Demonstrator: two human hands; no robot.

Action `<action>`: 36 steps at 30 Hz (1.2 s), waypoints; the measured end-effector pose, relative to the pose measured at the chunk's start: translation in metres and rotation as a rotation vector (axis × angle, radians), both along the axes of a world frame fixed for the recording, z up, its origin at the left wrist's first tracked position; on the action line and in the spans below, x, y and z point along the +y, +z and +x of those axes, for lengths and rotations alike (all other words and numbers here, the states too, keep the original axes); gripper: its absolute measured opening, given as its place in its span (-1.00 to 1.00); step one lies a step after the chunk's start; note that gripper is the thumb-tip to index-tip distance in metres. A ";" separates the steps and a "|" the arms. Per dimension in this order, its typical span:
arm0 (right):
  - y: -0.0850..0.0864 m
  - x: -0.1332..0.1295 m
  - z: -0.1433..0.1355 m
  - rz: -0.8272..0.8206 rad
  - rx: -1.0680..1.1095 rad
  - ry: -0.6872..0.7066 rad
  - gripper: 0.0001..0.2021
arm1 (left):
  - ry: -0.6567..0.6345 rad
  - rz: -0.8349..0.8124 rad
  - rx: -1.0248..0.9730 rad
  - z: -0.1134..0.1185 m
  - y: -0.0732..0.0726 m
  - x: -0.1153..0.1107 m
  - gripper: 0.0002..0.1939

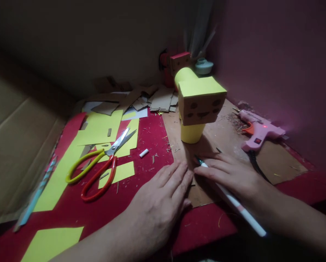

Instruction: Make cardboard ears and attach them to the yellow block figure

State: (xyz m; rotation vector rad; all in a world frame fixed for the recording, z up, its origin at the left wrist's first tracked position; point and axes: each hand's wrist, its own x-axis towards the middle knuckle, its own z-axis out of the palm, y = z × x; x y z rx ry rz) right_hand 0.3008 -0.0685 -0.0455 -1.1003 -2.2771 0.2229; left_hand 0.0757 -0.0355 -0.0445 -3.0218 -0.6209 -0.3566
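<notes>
My left hand (165,196) lies palm down over the near edge of a brown cardboard sheet (203,196), its fingers pressed together; anything beneath them is hidden. My right hand (228,174) holds a white pen (243,213) with a teal tip, which points up and left between the fingers. Just beyond both hands, a figure stands upright on the cardboard. It has a box head (202,109) with a yellow top and a face drawn on brown card, a yellow cylinder body (191,133), and another yellow rounded piece behind.
Open scissors (112,151) with yellow and red handles lie on yellow paper at left, near a small white cap (144,153). A pink glue gun (261,129) lies at right. Cardboard scraps (161,100) lie behind; a striped pencil (38,194) is far left.
</notes>
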 end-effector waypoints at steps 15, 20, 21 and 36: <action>-0.022 -0.004 0.007 0.069 -0.009 -0.139 -0.60 | -0.009 0.079 -0.155 -0.004 -0.025 0.010 -0.61; -0.015 -0.008 0.005 0.119 0.176 -0.146 -0.70 | 0.032 0.068 -0.269 -0.008 -0.019 0.007 -0.63; -0.012 -0.008 0.005 0.096 0.217 -0.129 -0.72 | 0.037 0.066 -0.304 -0.008 -0.017 0.006 -0.66; 0.024 0.008 -0.015 -0.519 0.505 -0.098 -0.83 | -0.034 0.051 -0.290 -0.005 -0.009 -0.006 -0.69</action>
